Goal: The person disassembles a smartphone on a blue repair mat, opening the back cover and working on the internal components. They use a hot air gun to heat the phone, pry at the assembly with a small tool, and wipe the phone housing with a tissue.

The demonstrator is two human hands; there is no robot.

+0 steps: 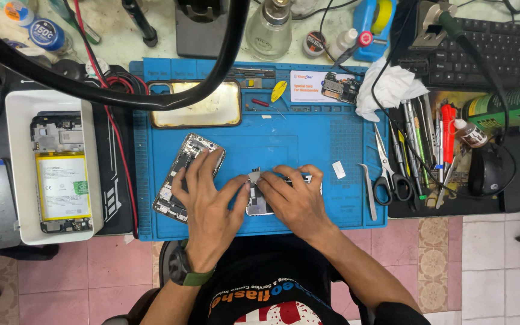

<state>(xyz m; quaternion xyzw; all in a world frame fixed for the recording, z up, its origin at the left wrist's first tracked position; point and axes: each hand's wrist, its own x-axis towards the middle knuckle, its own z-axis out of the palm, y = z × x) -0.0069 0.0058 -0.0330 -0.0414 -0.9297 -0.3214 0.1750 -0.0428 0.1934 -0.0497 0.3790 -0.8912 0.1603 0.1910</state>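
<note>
One opened phone (61, 174) in white tray (16, 108)

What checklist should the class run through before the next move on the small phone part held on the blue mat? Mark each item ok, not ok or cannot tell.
1. Both hands on the small phone part: left hand, right hand: ok.
2. Part lies on the blue mat: ok.
3. Opened phone frame clear of the left hand: not ok, they overlap.
4. Tweezers and scissors nearby: ok.
5. Loose screws accounted for: cannot tell.
</note>
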